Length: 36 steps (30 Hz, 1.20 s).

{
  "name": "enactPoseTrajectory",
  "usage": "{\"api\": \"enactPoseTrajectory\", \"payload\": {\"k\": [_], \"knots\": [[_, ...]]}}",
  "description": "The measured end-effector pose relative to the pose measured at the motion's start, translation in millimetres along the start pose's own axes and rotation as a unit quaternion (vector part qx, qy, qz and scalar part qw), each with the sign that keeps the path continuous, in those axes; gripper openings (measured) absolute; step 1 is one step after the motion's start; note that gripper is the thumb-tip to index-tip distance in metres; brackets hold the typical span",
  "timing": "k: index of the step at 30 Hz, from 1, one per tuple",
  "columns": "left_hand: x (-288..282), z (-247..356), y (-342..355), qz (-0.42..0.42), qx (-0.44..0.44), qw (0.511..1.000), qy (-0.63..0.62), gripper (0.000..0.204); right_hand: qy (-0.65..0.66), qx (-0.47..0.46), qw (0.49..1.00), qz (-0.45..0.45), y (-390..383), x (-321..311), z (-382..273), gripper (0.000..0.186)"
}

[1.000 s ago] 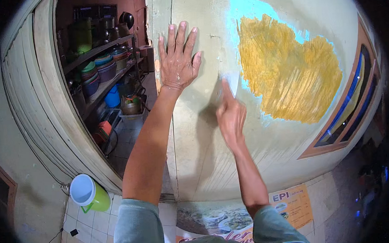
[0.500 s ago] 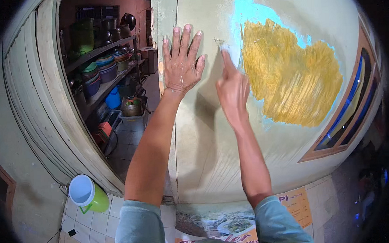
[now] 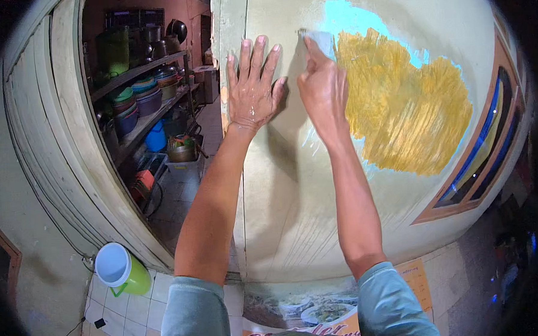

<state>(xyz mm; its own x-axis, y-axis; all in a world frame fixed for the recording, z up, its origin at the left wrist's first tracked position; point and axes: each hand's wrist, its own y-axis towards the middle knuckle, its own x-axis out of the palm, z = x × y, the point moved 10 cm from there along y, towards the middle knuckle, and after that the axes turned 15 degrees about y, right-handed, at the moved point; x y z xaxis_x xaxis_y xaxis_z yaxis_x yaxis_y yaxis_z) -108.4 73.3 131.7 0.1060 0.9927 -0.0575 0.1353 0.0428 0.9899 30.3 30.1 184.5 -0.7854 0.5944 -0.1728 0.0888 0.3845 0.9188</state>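
Note:
My left hand (image 3: 253,87) rests on the grey-painted wall (image 3: 295,227) near the doorway edge, fingers spread and pointing up, with pale smears on its back. To its right, my right hand (image 3: 322,84) grips a flat pale scraper (image 3: 322,41), index finger along the blade, which is against the wall; its handle is hidden by my hand. Just right of the scraper is a large rough yellow-ochre patch (image 3: 404,108) with a bright cyan border (image 3: 352,14). Pale streaks show on the wall below the scraper.
An open doorway on the left shows shelves (image 3: 139,74) of pots and stacked plastic basins. A green bucket (image 3: 135,276) stands on the tiled floor at lower left. A framed window (image 3: 472,153) is at the right. A printed banner (image 3: 275,309) lies below the wall.
My right hand and the scraper have moved upward along the wall beside the patch. The view has shifted slightly; my left hand stays spread on the wall.

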Motion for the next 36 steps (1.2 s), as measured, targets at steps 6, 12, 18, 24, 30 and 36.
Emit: {"api": "enactPoseTrajectory", "payload": {"k": [6,12,18,24,30,36], "knots": [[-2,-1,0,0.006,0.001,1.000,0.004,0.069,0.011,0.039,0.999,-0.022,-71,4,53,0.058],[-2,4,3,0.004,0.001,1.000,-0.023,0.070,-0.032,-0.026,0.999,0.007,10,-5,13,0.055],[-2,-5,-1,0.006,-0.003,1.000,-0.002,0.069,0.008,0.032,0.999,-0.025,-29,-4,37,0.060],[1,3,3,-0.012,-0.005,1.000,-0.005,0.071,-0.058,-0.093,0.994,0.025,53,-20,-8,0.058],[0,-7,-2,-0.002,-0.001,1.000,-0.008,0.069,-0.038,-0.022,0.998,-0.048,16,-11,9,0.055],[1,0,2,-0.006,-0.002,1.000,0.000,0.068,-0.043,-0.033,0.998,-0.043,57,-12,-12,0.056]]}}
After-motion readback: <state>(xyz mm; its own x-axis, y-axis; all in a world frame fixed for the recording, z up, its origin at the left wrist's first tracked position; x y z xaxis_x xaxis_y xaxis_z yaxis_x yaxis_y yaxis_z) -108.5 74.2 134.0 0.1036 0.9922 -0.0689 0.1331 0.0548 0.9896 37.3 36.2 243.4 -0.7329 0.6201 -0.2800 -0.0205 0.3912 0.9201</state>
